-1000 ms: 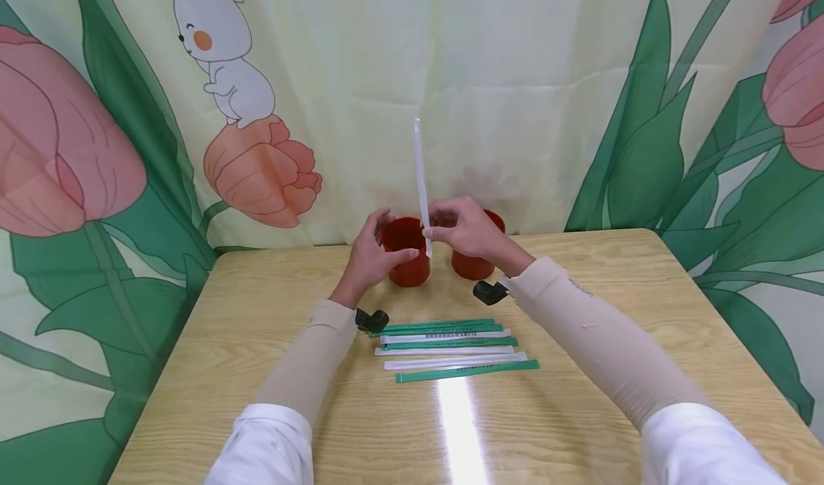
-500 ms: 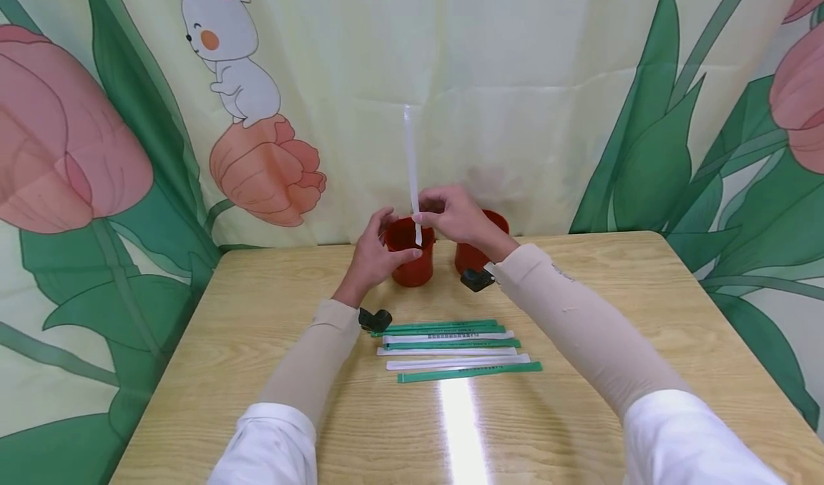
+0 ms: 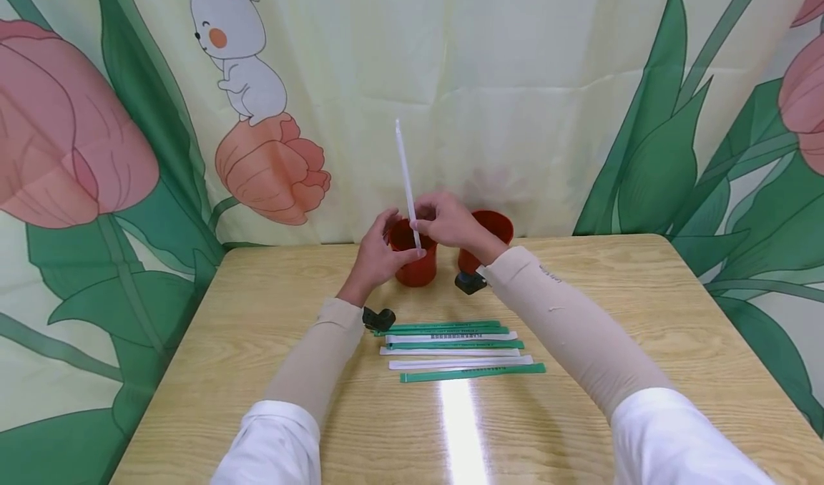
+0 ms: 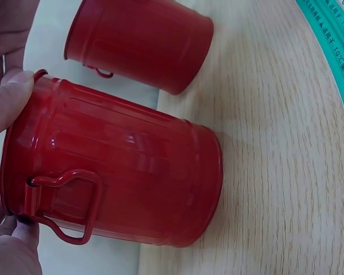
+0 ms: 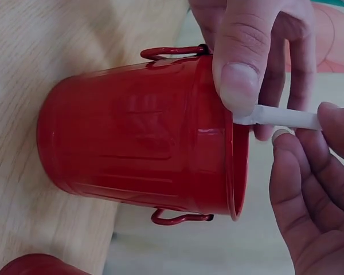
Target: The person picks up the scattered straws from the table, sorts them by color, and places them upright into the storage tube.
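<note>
The right hand (image 3: 447,220) has shifted left, pinching a leaning straw (image 3: 405,170).

On the desk (image 3: 257,342), the left cup (image 3: 415,272) and right cup (image 3: 468,262) stand near the far edge; the row of straws (image 3: 460,345) lies before them.

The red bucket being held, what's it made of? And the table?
The red bucket looks like painted metal: glossy, with sharp highlights and a bent-rod handle; shiny plastic is possible. The table looks like wood, smooth and slightly shiny: grain lines show, and it reflects light. It might be printed wood-look.
</note>
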Demonstrator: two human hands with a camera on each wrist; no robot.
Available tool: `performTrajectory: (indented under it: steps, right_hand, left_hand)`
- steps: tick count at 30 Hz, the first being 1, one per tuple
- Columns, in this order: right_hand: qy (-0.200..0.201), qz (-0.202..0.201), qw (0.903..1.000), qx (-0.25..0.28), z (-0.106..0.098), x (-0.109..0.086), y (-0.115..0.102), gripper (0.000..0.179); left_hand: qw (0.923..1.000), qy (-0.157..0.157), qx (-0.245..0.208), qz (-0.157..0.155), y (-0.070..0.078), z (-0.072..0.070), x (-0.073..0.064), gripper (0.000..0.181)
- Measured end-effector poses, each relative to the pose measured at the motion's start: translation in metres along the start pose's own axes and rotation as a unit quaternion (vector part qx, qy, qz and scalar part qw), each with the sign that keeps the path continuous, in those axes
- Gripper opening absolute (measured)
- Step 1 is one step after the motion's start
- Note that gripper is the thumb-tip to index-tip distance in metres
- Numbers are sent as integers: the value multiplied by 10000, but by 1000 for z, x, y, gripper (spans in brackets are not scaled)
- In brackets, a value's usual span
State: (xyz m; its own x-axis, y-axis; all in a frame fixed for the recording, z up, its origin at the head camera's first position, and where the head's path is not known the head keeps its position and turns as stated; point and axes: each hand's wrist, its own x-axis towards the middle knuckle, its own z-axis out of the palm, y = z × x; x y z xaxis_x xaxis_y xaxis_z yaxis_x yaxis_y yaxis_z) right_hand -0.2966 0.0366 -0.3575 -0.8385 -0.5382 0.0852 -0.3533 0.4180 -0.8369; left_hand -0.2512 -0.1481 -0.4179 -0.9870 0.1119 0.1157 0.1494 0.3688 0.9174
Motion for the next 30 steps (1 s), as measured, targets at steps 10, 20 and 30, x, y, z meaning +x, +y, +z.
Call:
performTrajectory:
  steps: [10,20,30]
  right_hand:
    - [-19,232,9993,-281,5,3,1,17]
    - [277,323,9974,-584,3,-6,1,21]
    - [432,-120,9984,-344,-3,-44,4,11]
  left_hand:
    - [9999,-34,16,-122,-2,0,0,96]
    - [10000,-2,26,-78,0,0,1,87]
    - [9998,58,131,-164,0,0,2,82]
